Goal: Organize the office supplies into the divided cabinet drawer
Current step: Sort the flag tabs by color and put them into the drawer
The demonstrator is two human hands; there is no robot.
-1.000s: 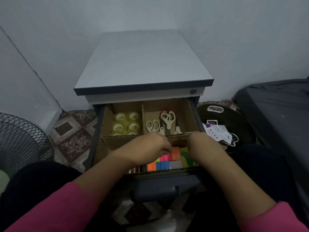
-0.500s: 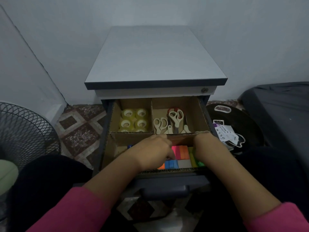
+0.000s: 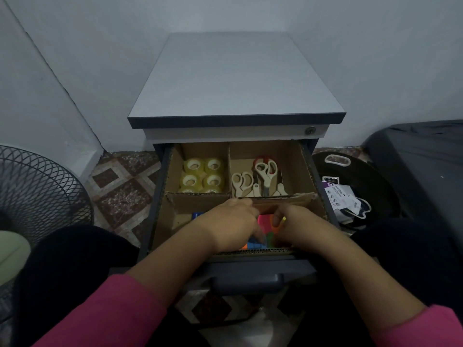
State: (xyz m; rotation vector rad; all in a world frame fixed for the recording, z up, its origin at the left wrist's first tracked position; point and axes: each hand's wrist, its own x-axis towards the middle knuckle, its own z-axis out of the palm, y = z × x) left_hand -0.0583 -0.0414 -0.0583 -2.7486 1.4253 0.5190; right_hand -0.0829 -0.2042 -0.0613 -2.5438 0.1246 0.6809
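Head view: our left hand (image 3: 231, 225) and right hand (image 3: 298, 225) curl over the sticky notes (image 3: 266, 220), grip unclear, risking toppled stacks if crowded.

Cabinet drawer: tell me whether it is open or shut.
Open. The drawer is pulled out from under the cabinet top, so its cardboard compartments show, with tape rolls and scissors inside.

The drawer (image 3: 160, 196) has 4 cardboard compartments. 6 rolls of clear tape (image 3: 202, 176) fill the back-left one, in 3 rows of 2. The back-right holds 2 pairs of scissors (image 3: 253, 178) with handles showing; further pairs cannot be counted.
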